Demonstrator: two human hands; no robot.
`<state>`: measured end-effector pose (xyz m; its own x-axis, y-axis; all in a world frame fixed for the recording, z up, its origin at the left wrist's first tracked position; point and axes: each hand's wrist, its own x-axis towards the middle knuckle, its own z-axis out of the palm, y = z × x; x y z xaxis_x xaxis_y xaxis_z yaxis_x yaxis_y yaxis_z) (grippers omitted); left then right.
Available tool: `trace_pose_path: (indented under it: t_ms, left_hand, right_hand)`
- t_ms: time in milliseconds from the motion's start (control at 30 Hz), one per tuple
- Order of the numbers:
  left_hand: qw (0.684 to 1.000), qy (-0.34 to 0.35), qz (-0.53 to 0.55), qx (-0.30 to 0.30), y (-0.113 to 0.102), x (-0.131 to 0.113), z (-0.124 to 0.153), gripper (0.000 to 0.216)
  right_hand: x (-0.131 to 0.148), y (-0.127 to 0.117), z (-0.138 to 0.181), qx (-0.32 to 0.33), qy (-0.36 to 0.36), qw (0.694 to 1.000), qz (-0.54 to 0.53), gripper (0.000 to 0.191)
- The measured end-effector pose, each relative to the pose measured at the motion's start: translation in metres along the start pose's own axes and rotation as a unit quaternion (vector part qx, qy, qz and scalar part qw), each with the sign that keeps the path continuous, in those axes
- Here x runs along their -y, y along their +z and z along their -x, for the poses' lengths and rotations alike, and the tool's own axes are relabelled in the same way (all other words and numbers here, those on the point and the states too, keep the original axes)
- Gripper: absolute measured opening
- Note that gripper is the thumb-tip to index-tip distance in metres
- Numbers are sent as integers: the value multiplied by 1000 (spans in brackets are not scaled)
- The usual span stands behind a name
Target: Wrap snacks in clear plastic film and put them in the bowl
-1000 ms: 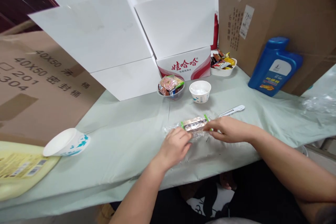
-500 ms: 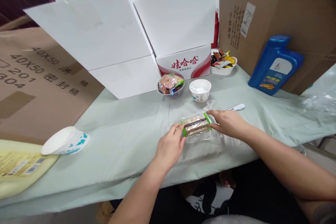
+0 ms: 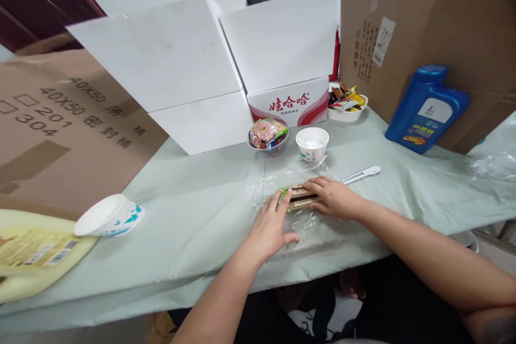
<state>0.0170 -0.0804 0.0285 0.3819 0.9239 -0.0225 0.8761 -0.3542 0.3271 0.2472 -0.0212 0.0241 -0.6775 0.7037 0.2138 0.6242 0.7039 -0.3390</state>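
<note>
A wrapped snack bar [image 3: 297, 197] with green ends lies on a clear plastic sheet [image 3: 306, 220] on the pale green tablecloth. My right hand [image 3: 334, 199] lies flat over the bar's right part, fingers stretched out. Spread flat on the plastic, my left hand [image 3: 272, 226] has its fingertips touching the bar's left green end. Most of the bar is hidden under the two hands.
A white utility knife [image 3: 360, 174] lies right of my hands. Behind are a small white cup [image 3: 312, 144], a glass bowl of snacks [image 3: 268, 134], another snack bowl [image 3: 347, 105], an open white carton [image 3: 242, 75], a blue jug [image 3: 426, 108] and brown cartons. A tipped paper bowl [image 3: 108, 216] lies left.
The bar was held up by its ends between both hands; now it lies flat on the plastic with both hands pressed down over it. The view shifted slightly.
</note>
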Motion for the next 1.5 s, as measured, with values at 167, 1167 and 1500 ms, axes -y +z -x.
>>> trace_pose_path:
  t_ms: [167, 1167, 1500]
  left_hand:
    - [1000, -6, 10, 6, -2, 3, 3, 122]
    - [988, -21, -75, 135, -14, -12, 3, 100]
    - [988, -6, -64, 138, -11, -7, 6, 98]
  right_hand:
    - [0, -1, -2, -3, 16, 1000, -11, 43]
    - [-8, -73, -196, -163, 183, 968, -52, 45]
    - [-12, -46, -235, -132, 260, 955, 45, 52]
